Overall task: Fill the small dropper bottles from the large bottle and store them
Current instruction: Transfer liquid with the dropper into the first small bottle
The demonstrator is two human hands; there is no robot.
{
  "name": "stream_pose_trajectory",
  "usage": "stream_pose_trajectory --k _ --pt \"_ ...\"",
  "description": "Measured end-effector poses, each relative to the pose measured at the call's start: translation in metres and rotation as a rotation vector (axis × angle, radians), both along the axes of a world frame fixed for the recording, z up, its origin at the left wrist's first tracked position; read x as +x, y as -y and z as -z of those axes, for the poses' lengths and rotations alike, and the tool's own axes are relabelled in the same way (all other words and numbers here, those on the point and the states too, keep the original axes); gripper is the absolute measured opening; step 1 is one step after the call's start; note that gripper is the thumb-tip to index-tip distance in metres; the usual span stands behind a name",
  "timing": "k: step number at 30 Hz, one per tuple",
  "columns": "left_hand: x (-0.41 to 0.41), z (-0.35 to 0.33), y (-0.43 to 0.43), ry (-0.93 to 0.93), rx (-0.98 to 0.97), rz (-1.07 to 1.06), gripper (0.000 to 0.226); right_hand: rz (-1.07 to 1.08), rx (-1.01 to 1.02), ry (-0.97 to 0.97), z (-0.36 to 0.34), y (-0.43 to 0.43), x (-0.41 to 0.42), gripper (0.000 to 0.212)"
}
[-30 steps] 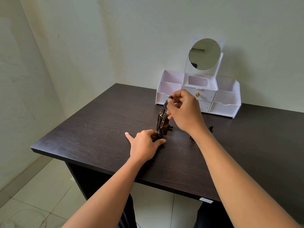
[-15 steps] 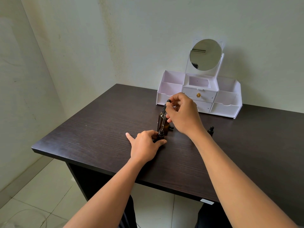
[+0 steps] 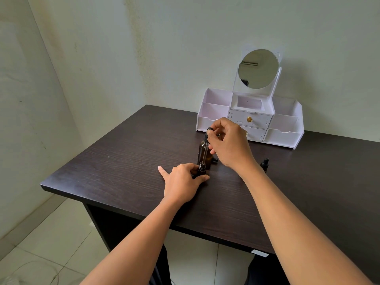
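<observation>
Obscured: large bottle [image 3: 209,159] partly behind right hand [image 3: 228,145], fingers pinching dropper [image 3: 204,153], tip at small bottle [image 3: 202,170] mouth | left hand [image 3: 183,182] grips that bottle on table [image 3: 123,161] | count: one large, two small; second bottle [image 3: 264,164] half-hidden by forearm.

Head-worn view looks forward and down onto desk [image 3: 123,161]

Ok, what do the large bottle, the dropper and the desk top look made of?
Large bottle: probably glass, translucent amber-brown with a glossy surface. Dropper: clear thin tube, likely glass, topped by a matte black bulb, perhaps rubber. Desk top: dark brown wood-grain pattern, matte with a faint sheen; laminate or veneer, cannot tell which.
</observation>
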State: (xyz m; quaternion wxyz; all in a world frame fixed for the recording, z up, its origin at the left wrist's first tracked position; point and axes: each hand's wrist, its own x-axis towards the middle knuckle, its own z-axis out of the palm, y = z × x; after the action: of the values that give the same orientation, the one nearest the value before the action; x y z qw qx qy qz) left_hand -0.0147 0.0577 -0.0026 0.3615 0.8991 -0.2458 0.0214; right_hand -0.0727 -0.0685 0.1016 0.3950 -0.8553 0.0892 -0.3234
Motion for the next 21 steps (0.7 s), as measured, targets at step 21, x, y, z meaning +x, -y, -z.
stream_pose_trajectory --k 21 --pt "-0.0014 -0.0035 -0.0004 -0.007 -0.009 -0.002 0.037 0.006 0.072 -0.044 -0.0017 0.0057 -0.0012 0.010"
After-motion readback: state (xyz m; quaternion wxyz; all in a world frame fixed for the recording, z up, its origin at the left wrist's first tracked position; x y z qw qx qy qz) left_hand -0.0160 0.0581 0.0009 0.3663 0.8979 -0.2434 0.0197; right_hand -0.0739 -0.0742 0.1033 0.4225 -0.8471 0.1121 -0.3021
